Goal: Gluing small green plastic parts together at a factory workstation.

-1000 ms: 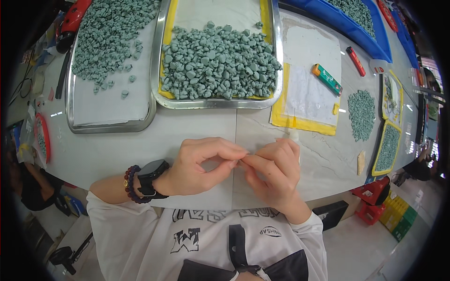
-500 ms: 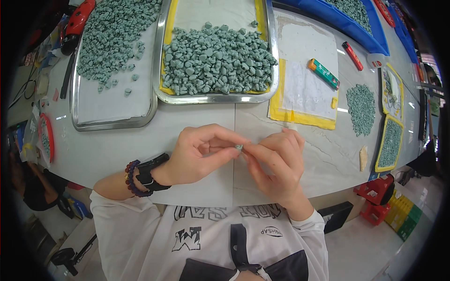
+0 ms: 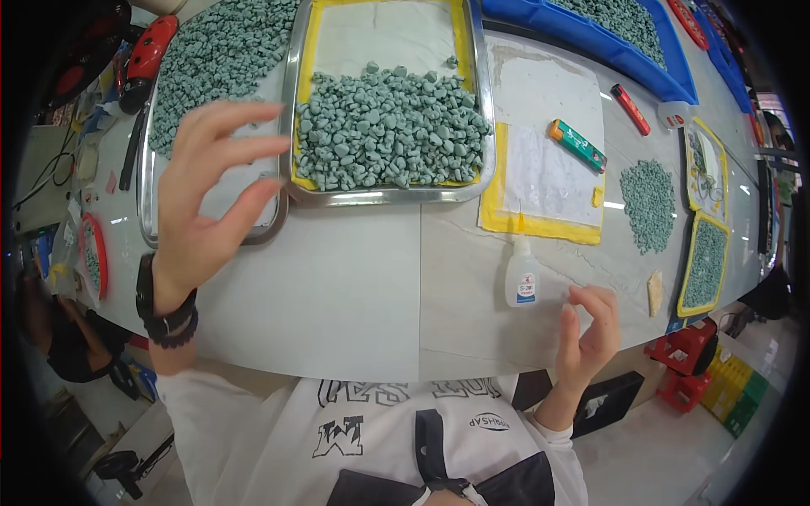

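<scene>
My left hand (image 3: 207, 190) is raised above the left tray, thumb and fingers spread apart with nothing visible between them. It hides part of that steel tray (image 3: 270, 234) and its grey-green stones (image 3: 224, 63). Lower right, my right hand (image 3: 591, 331) hovers near the table's front edge, fingers loosely curled and thumb apart from them; no object shows in it. Beside it stands a small white glue bottle (image 3: 522, 274) with a thin tip. A second steel tray (image 3: 384, 198), lined in yellow, holds larger grey-green stones (image 3: 392, 126).
Right of the trays lies a yellow-edged board (image 3: 540, 228) with a green utility knife (image 3: 578, 146) on it. A red lighter-like object (image 3: 630, 110), a pile of small stones (image 3: 648, 207), a yellow-rimmed tray (image 3: 704, 263) and a blue bin (image 3: 675, 80) are farther right.
My hands have parted from holding a small stone together at the centre. The left went left and up over the tray; the right moved right and down, uncovering the glue bottle.
</scene>
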A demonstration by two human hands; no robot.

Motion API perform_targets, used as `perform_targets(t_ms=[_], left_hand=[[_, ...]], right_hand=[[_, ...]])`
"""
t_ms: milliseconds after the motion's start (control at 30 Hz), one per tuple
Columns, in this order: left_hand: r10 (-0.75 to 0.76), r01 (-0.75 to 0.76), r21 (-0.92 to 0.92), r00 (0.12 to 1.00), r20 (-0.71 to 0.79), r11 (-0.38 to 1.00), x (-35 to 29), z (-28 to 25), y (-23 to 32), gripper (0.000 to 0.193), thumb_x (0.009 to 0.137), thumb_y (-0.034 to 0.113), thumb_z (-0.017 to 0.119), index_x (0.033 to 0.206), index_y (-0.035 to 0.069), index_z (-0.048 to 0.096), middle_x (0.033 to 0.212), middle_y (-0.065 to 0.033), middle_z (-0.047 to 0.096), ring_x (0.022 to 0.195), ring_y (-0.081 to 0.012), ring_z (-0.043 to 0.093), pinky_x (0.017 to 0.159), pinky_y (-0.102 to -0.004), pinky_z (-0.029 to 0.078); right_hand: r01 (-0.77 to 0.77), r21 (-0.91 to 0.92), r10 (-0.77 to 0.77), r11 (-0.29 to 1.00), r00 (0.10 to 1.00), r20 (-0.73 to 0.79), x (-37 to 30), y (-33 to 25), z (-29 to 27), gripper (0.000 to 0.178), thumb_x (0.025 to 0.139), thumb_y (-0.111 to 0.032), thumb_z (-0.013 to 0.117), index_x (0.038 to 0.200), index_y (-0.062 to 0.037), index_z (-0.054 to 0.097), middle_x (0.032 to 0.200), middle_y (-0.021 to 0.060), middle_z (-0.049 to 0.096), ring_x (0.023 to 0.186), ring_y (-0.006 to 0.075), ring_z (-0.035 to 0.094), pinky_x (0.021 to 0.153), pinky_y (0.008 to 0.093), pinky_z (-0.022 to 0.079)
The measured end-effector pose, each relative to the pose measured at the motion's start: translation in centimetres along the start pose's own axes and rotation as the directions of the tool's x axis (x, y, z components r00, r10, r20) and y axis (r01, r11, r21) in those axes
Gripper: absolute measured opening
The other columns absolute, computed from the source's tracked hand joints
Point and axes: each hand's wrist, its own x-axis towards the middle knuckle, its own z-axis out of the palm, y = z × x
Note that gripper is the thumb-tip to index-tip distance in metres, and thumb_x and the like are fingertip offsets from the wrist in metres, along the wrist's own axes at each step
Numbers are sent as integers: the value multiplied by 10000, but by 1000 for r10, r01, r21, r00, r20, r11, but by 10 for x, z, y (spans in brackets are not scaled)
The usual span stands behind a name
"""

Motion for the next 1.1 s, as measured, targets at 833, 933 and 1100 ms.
perform_targets(t_ms=[833,933,1100], left_hand=[[-180,742,-670,654,735,-36,-32,94,51,216,847,-71,523,1057,-46,565,1028,-127,604,928,-170,626,801,-265,517],[-192,725,-686,666,721,-63,-34,94,48,246,859,-61,512,1100,-38,554,1048,-121,599,925,-165,624,810,-268,514],[-166,722,-683,664,729,-112,-34,91,51,285,872,-47,503,1156,-29,523,1054,-116,597,923,-161,619,823,-273,511]], right_hand=[[284,-93,-201,954,841,502,42,-18,31,588,652,-377,770,1110,-101,526,833,58,484,774,210,441,783,361,353],[40,465,-148,885,969,198,33,-36,42,630,664,-456,766,1103,-148,435,783,23,423,682,182,410,724,373,382],[10,769,-264,639,942,207,22,-35,57,603,754,-533,661,1109,-139,373,788,47,484,685,203,499,655,374,456]])
